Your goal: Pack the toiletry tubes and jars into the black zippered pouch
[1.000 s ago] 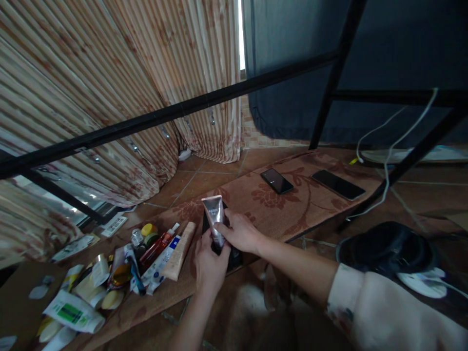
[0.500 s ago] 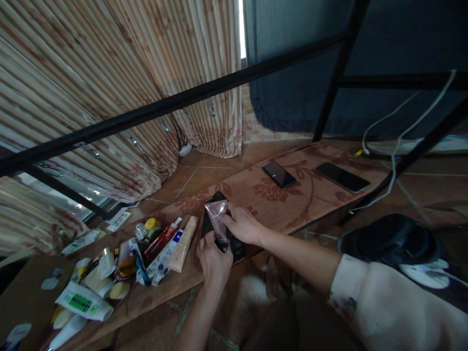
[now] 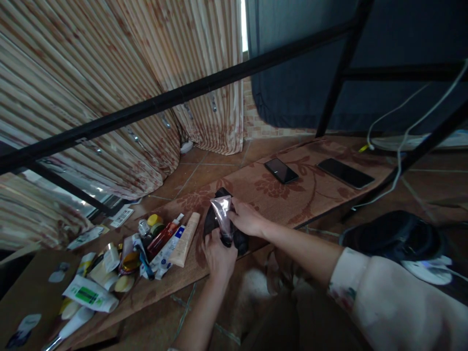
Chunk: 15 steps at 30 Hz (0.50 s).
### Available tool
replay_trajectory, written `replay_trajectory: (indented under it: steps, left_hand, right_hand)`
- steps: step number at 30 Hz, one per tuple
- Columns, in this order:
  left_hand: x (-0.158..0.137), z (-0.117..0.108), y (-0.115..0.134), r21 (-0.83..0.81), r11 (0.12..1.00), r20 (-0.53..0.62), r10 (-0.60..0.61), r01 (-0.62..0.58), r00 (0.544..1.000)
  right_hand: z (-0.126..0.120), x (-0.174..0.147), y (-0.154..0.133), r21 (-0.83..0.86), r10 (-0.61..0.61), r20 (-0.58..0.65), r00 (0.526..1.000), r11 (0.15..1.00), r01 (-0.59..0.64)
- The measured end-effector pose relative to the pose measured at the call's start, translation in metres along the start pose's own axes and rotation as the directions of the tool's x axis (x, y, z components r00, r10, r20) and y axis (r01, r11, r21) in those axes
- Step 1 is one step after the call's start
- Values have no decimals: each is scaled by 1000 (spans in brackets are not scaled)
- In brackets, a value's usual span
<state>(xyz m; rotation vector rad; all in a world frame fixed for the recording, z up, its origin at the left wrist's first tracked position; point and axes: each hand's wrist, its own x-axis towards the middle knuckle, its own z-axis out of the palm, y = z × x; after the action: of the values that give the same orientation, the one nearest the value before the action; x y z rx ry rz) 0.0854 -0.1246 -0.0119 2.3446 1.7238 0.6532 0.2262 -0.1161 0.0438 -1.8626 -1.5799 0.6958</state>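
- Left hand (image 3: 220, 251) grasps the pink metallic squeeze tube (image 3: 222, 214) around its dark lower end, at the tube's six o'clock.
- Right hand (image 3: 250, 219) grips it from three o'clock; the right thumb, laid across the tube's face a second ago, now sits nearer the flat crimped end.
- Beneath the held tube, a black object (image 3: 242, 241) lies on the floral brown mat (image 3: 292, 207); more of it shows at twelve o'clock than before.
- Toward eight o'clock, a beige tube (image 3: 185, 240) and a red bottle (image 3: 161, 239) lie unmoved.
- Toward two o'clock, a smartphone (image 3: 281, 170) rests where it was.
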Motion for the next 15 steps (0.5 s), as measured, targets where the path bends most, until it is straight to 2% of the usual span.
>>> replay_trajectory:
  steps: [15]
  left_hand:
    - [-1, 5, -2, -5, 1000, -44, 16, -16, 999]
  right_hand:
    - [2, 1, 0, -4, 18, 6, 1000, 1000, -18]
